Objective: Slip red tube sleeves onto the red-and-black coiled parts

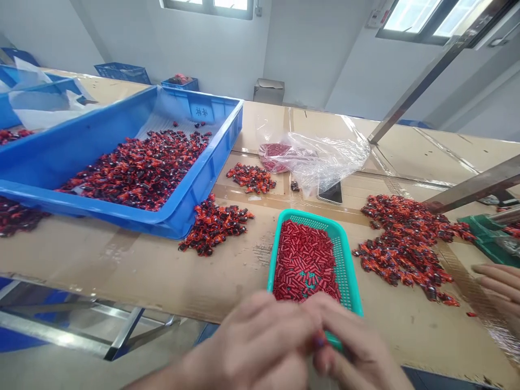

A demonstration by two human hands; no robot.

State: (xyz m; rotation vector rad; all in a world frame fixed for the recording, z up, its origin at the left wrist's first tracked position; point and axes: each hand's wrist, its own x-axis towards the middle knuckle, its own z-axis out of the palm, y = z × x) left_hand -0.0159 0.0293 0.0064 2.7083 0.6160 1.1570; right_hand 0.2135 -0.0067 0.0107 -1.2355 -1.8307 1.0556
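Note:
My left hand (260, 341) and my right hand (353, 346) meet at the bottom of the view, fingers curled and pinched together over the near edge of a teal mesh basket (345, 254). A small dark piece shows between the fingertips; I cannot make out what it is. The basket is full of small red tubes (304, 260). A heap of red-and-black parts (406, 244) lies on the cardboard-covered table just right of the basket, and a smaller heap (215, 225) lies to its left.
A big blue crate (211, 162) holding many red-and-black parts sits at the left. A clear plastic bag (320, 154) with red pieces lies behind the basket, with a small pile (252, 179) and a phone (331, 192) nearby. Another person's hand (499, 284) rests at the right edge.

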